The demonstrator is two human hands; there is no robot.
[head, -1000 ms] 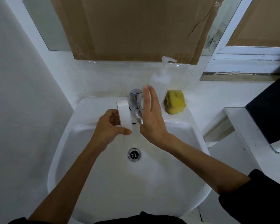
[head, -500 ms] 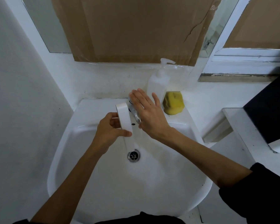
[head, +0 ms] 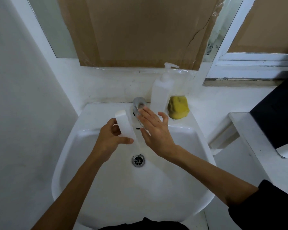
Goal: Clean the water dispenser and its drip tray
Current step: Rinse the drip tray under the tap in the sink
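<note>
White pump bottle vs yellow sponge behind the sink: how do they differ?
The white plastic pump bottle stands tall and upright; the yellow sponge is low and lumpy. The bottle is smooth and rigid-looking with a pump head on top; the sponge looks crumpled and irregular. The bottle stands nearer the chrome tap, the sponge to its right. Both sit on the white sink ledge, untouched by either hand.

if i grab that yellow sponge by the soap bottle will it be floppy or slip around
The yellow sponge looks lumpy and crumpled, so it probably squashes easily and weighs little. It sits on the flat sink rim beside the pump bottle, so it is unlikely to roll; if wet, it may slide.
</note>
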